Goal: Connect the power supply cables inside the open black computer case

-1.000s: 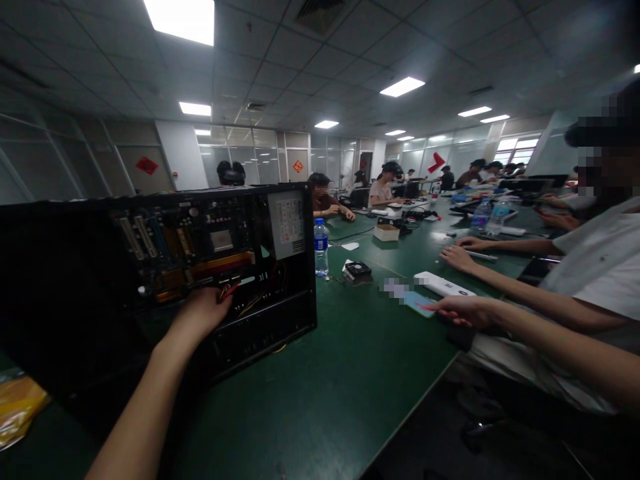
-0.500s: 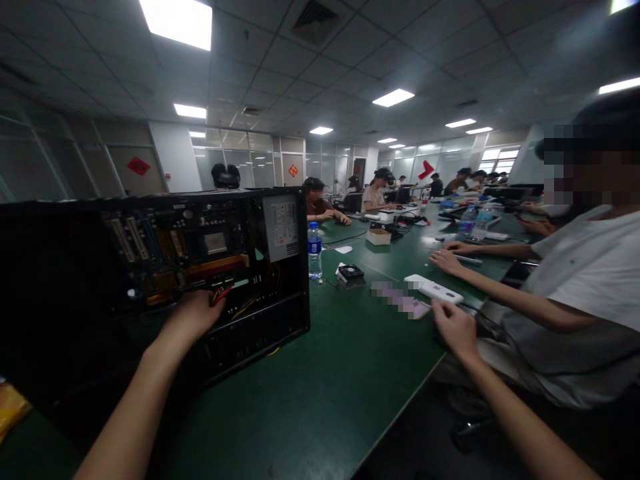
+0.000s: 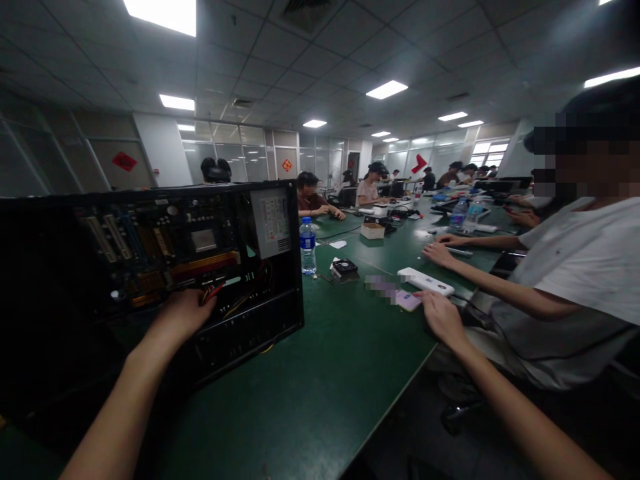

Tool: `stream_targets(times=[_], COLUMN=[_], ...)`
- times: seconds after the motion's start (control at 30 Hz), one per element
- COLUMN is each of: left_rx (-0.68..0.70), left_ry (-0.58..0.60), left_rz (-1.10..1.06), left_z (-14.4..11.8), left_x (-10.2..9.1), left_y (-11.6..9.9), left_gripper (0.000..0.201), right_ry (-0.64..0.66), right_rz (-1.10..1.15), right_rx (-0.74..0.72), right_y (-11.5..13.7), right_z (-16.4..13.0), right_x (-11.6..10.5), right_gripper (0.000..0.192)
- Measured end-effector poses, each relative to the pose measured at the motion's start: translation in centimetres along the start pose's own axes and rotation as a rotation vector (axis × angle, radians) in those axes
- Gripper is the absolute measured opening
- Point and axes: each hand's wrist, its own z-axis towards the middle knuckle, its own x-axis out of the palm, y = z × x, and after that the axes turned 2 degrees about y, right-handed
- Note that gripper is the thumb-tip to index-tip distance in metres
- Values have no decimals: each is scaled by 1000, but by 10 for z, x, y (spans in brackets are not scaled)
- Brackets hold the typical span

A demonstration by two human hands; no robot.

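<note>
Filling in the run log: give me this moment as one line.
left hand: inside open computer case, at red cables | right hand: on pink phone | surface: green table

Looks like a big open-plan office turned into a PC assembly workroom: drop ceiling with panel lights [image 3: 386,89], glass partition walls [image 3: 235,157] across the back of the frame. One long green surface [image 3: 320,387] runs off to the upper right with a row of people [image 3: 370,190] seated along it, and an opened computer case [image 3: 165,267] stands at the left.
</note>
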Motion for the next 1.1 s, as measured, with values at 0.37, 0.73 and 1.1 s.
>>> stream_targets(times=[0.37, 0.73, 1.1], left_rx=[-35, -31, -17], left_ry=[39, 53, 37], left_rz=[24, -1, -22], left_z=[-3, -4, 1], left_x=[-6, -7, -1], left_y=[-5, -6, 0], left_gripper=[47, 47, 49], right_ry=[-60, 261, -90], right_rz=[37, 181, 190], right_rx=[39, -156, 99], right_y=[0, 3, -25], right_z=[-3, 31, 7], right_x=[0, -3, 7], right_gripper=[50, 49, 49])
